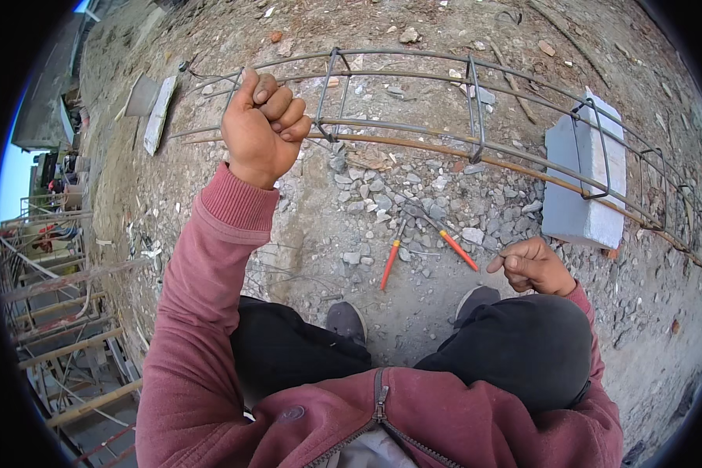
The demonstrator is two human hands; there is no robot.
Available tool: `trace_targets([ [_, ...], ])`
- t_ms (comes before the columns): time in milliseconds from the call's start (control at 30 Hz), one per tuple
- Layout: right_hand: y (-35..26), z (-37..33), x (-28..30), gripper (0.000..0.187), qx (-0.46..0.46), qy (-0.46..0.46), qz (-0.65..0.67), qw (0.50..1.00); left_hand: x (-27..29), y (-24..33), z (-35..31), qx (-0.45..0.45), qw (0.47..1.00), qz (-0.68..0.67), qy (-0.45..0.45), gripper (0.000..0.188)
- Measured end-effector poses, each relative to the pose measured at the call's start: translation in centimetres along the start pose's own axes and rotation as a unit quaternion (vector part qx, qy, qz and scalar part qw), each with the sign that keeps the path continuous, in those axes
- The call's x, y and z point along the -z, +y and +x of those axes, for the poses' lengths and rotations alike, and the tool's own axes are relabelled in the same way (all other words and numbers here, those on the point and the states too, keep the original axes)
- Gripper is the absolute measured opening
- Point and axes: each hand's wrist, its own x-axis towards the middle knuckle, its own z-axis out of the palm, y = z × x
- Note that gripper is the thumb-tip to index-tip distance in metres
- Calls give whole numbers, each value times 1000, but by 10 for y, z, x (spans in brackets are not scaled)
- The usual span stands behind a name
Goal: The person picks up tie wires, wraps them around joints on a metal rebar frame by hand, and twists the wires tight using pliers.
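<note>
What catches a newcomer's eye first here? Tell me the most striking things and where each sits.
The long rebar cage runs across the upper part of the view over rubble, its right end resting on a grey concrete block. The left hand is fisted around one of its bars at upper left. Pincers with red-orange handles lie open on the gravel at centre, just left of the right hand, which pinches a thin wire by the knee.

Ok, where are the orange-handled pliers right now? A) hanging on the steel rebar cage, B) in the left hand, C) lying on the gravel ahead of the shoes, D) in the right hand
C: the orange-handled pliers lie on the gravel, apart from both hands; the left hand is closed around a bar of the steel rebar cage, and the right hand pinches only a thin wire.
</note>
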Motion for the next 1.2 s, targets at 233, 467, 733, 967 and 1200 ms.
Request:
trace_targets([
  [233, 15, 9, 11, 39, -168, 108, -292, 935, -9, -21, -34, 131, 988, -36, -73, 40],
  [467, -38, 54, -57, 59, 173, 25, -175, 969, -42, -151, -63, -80, 861, 420, -275, 48],
  [733, -5, 22, -31, 27, 160, 99, -38, 981, -56, -113, -41, -292, 724, 603, -163, 64],
  [967, 15, 30, -17, 25, 188, 262, 88, 943, -96, -116, 21, -194, 720, 651, -140, 51],
  [1200, -30, 71, -29, 25, 232, 260, 7, 937, -88, -133, 32, -190, 854, 470, -118, 36],
])
